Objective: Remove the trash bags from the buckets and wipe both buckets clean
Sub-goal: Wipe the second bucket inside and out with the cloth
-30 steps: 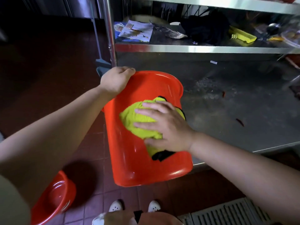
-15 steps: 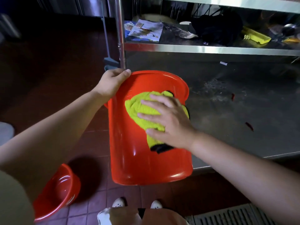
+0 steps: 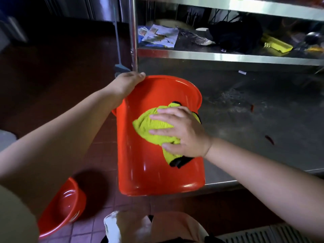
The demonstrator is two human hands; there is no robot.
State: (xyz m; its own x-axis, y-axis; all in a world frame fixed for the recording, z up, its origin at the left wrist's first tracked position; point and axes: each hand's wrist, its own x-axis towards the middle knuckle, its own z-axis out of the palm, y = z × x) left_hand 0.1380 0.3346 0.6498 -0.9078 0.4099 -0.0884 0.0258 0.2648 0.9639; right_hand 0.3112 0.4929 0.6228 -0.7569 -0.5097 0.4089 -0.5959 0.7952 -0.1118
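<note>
Left hand (image 3: 128,83): closed over the far rim of the red bucket, fingers curled on the outside, thumb along the edge.
Right hand (image 3: 182,132): flat and spread, fingers extended, palm pressed onto the cloth; nothing is gripped.
Red bucket (image 3: 149,169): tipped on its side, mouth turned away from the person, base toward the person; it is held between the two hands, with its lower side at the front edge of the steel shelf. No bag is seen on it.
Yellow-green cloth (image 3: 152,125): bunched under the right hand against the outer wall of the red bucket; a black edge is seen beyond the fingers and below the heel of the palm.
Second red bucket (image 3: 61,206): set on the floor below the left forearm, well apart from the held one, mouth upward and tilted; its inside is shiny.
Steel shelf (image 3: 245,120): lies beyond and under the right hand; its surface is dull and stained, with small red scraps to the right of the right wrist.
Upper shelf (image 3: 228,57): above both hands; papers (image 3: 157,35), a black bundle (image 3: 235,35) and a yellow tool (image 3: 277,43) are laid on it.
Tiled floor (image 3: 103,148): dark red, beneath the left forearm.
Floor grate (image 3: 263,234): below the right forearm.
</note>
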